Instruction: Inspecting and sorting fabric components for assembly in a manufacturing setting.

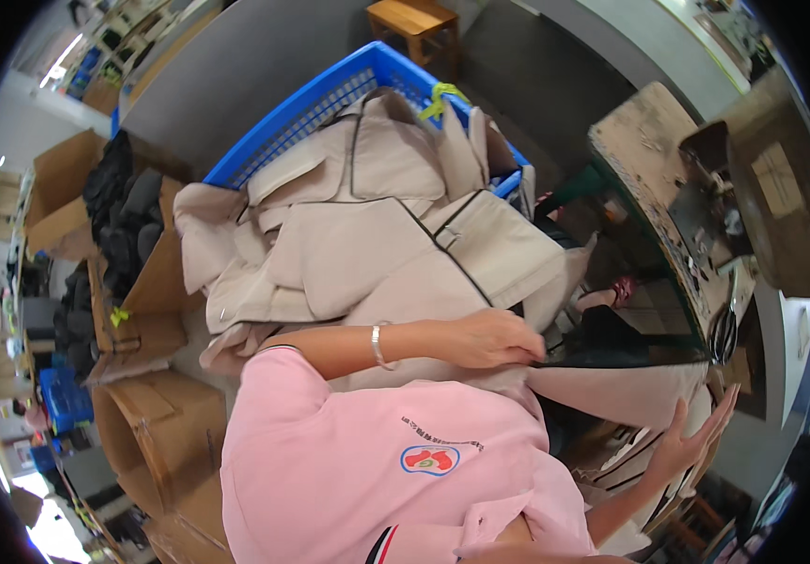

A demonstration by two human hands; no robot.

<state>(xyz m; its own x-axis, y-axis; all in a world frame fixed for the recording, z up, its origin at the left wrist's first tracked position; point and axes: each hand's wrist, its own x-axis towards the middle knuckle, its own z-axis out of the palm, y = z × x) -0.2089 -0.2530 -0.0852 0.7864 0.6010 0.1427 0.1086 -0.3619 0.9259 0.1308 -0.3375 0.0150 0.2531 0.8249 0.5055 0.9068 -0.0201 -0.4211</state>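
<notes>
My left hand (pixel 491 338), with a silver bracelet at the wrist, reaches across in front of me. Its fingers are curled over the dark edge of a beige fabric panel (pixel 616 387), which stretches to the right. Close to the panel's right end, my right hand (pixel 685 446) is open, its fingers spread and nothing in them. Beyond my left arm lies a large heap of beige sewn pieces (pixel 353 258) with black edging, spilling over a blue plastic basket (pixel 292 136). One piece in the heap carries a small metal buckle (pixel 452 235).
At the right stands a worn workbench (pixel 644 132) with scissors (pixel 726 324) at its near end. Cardboard boxes line the left; one box (pixel 146 282) holds dark fabric pieces (pixel 127 221). A wooden stool (pixel 414 19) stands beyond the basket. Another person's foot (pixel 619 293) shows beneath the bench.
</notes>
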